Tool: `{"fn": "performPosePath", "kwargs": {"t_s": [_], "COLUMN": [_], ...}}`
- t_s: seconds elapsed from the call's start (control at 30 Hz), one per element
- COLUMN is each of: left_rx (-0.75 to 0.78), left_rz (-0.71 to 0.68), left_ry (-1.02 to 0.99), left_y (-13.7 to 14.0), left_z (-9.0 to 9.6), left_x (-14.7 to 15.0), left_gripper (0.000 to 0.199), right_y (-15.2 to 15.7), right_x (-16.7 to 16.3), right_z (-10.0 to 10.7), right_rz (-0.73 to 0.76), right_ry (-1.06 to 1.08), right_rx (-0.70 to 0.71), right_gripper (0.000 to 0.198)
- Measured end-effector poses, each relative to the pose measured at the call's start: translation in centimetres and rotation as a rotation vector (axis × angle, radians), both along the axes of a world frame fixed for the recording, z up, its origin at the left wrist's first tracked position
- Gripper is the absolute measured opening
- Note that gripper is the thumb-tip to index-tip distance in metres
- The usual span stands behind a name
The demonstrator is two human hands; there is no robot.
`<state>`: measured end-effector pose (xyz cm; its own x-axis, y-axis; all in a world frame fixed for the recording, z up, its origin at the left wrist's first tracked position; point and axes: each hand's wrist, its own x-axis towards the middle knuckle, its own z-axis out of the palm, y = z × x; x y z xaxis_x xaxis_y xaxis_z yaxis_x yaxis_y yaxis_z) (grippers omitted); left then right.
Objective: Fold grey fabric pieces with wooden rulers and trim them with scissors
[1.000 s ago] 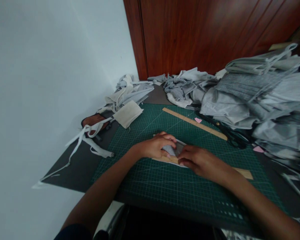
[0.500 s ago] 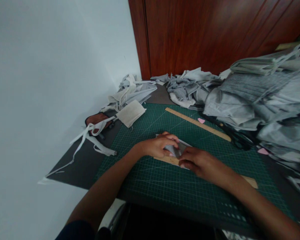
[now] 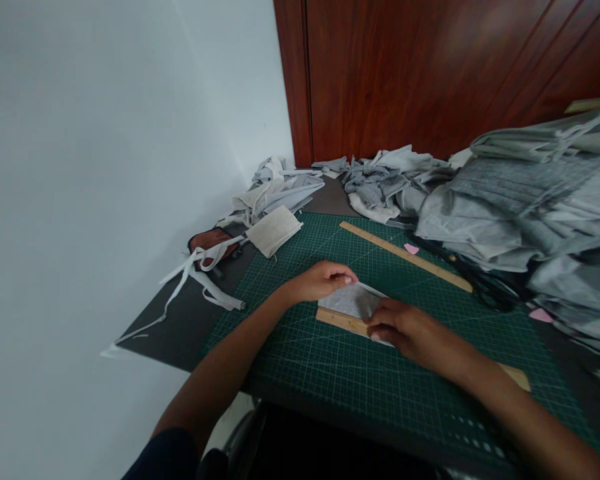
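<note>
A small grey fabric piece (image 3: 344,300) lies on the green cutting mat (image 3: 300,363), with a wooden ruler (image 3: 337,320) lying along its near part. My left hand (image 3: 320,281) pinches the fabric's far edge between thumb and fingertips. My right hand (image 3: 403,327) is closed at the fabric's right side, its fingers pressed on the ruler and the cloth beneath. The ruler passes under my right forearm and its other end shows beyond. Part of the fabric is hidden by my right hand.
A second wooden ruler (image 3: 405,255) lies farther back, near a pink scrap (image 3: 411,249) and black-handled scissors (image 3: 490,290). Large grey fabric heaps (image 3: 520,200) stand at the right. Cloth strips (image 3: 183,283), a beige fabric piece (image 3: 274,231) and a brown pouch-like item (image 3: 213,247) lie left.
My left hand has shifted from lying over the fabric to its far edge, uncovering more grey cloth. My right hand stays at the ruler. The whole view has shifted slightly.
</note>
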<state>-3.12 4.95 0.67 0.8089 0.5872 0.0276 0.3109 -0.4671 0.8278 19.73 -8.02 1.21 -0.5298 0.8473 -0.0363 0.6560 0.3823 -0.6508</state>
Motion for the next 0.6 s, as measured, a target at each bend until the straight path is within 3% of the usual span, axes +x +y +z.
{"fn": "performPosePath", "kwargs": {"t_s": [0.17, 0.27, 0.33, 0.37, 0.47, 0.6], "left_rx": [0.104, 0.145, 0.201, 0.253, 0.312, 0.279], "left_rz": [0.077, -0.018, -0.197, -0.224, -0.191, -0.175], "left_ry": [-0.006, -0.002, 0.069, 0.103, 0.126, 0.115], "left_y": [-1.5, -3.2, -4.2, -4.5, -5.1, -5.1], "left_z": [0.4, 0.4, 0.3, 0.2, -0.1, -0.2], "left_x": [0.6, 1.3, 1.5, 1.5, 1.5, 1.4], "left_gripper": [0.020, 0.017, 0.011, 0.010, 0.014, 0.019], "right_y": [0.2, 0.2, 0.2, 0.3, 0.6, 1.2], "right_x": [0.1, 0.1, 0.0, 0.0, 0.3, 1.9], "right_z": [-0.4, -0.7, -0.8, -0.8, -0.3, 0.7], "right_rz": [0.003, -0.003, 0.003, 0.008, 0.044, 0.063], "right_ry": [0.025, 0.044, 0.074, 0.093, 0.131, 0.120], "right_rx": [0.002, 0.008, 0.013, 0.017, 0.006, -0.075], "right_gripper": [0.016, 0.012, 0.015, 0.017, 0.021, 0.023]}}
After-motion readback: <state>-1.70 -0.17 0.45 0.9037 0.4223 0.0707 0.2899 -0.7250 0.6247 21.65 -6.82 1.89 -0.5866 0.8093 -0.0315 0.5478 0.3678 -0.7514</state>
